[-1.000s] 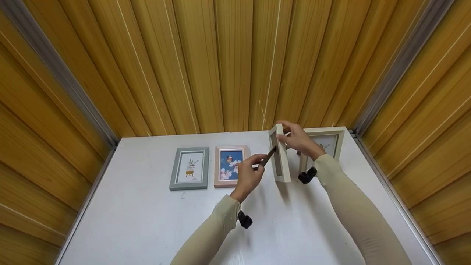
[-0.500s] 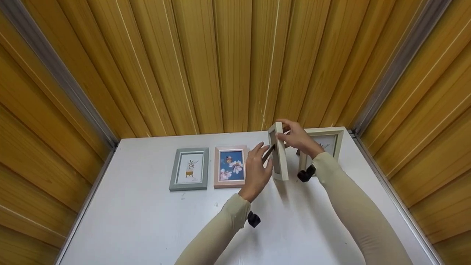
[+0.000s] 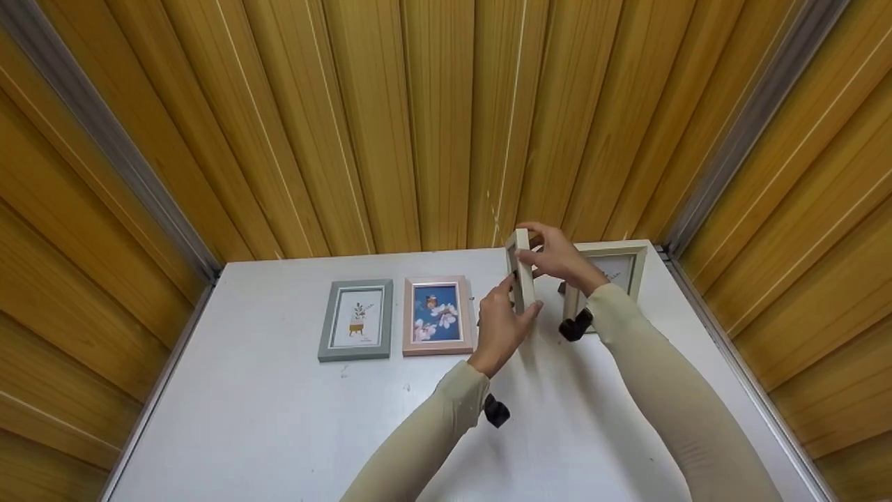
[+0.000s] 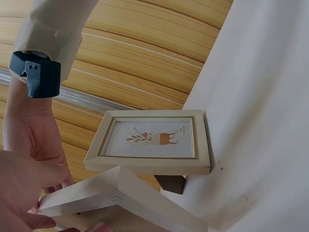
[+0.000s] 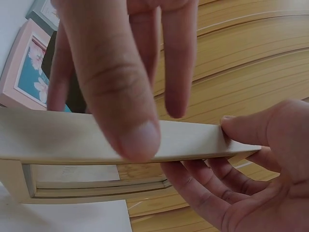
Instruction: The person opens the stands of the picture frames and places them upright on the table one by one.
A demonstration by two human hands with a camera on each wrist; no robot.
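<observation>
Edge-on in the head view, a small cream picture frame is held up off the white surface. My right hand grips its upper end, thumb on the near edge and fingers behind. My left hand holds it lower down, with the thumb against the edge in the right wrist view and fingers on the far side. A dark piece, likely the frame's stand leg, shows between those fingers. Behind stands a second cream frame with a plant picture, propped on a dark leg.
On the white surface, a grey-green frame and a pink frame with a flower picture stand to the left. Wood-patterned panels rise behind and at both sides, with grey metal strips at the corners.
My left hand has let go of its pinch on the dark leg, opened, and moved rightward and round the cream frame. The right hand keeps its grip, and the held frame has shifted slightly left.
</observation>
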